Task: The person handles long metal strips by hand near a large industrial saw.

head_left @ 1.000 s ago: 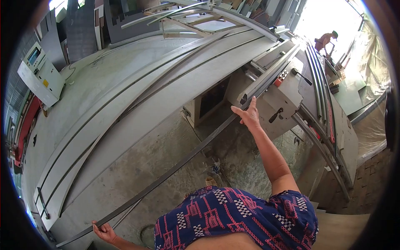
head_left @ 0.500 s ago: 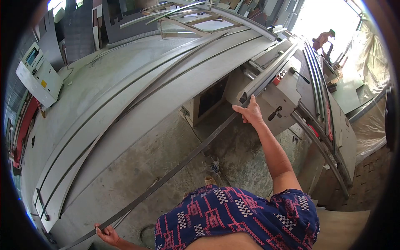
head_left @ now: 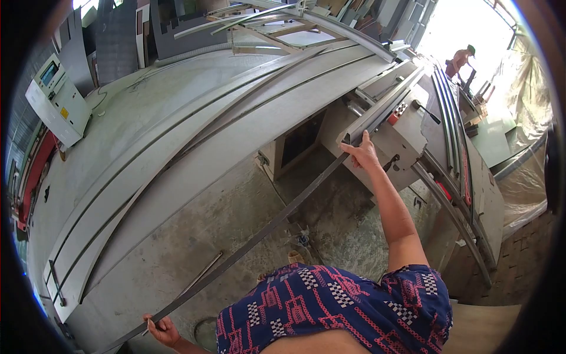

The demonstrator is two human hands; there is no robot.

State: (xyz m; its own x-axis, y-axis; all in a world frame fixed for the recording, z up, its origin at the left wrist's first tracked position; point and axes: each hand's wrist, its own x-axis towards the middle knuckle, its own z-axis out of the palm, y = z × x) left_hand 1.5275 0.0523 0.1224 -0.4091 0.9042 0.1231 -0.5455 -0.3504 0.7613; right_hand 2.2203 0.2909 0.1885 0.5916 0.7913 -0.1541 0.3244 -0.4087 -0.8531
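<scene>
A long, narrow dark strip runs diagonally from the lower left up to the machine. Near its lower end, my left hand is closed around it, thumb and fingers pinching the edge. My right hand grips the upper part by the end of a metal rail, with the index finger stretched along the rail. Whether the strip's tip touches the rail is hard to see behind the fingers. Below the rail, a black-handled lever sits on the machine's side.
A long grey sliding table with grooves stretches across the left. A white control cabinet stands at far left. Metal bars lean at the right. Another person bends over at the back right. A thin rod shows beside the strip.
Both hands, still on the strip, have shifted slightly right in view. The right hand's fingertip reaches a little farther up along the rail. The view itself has moved slightly.
</scene>
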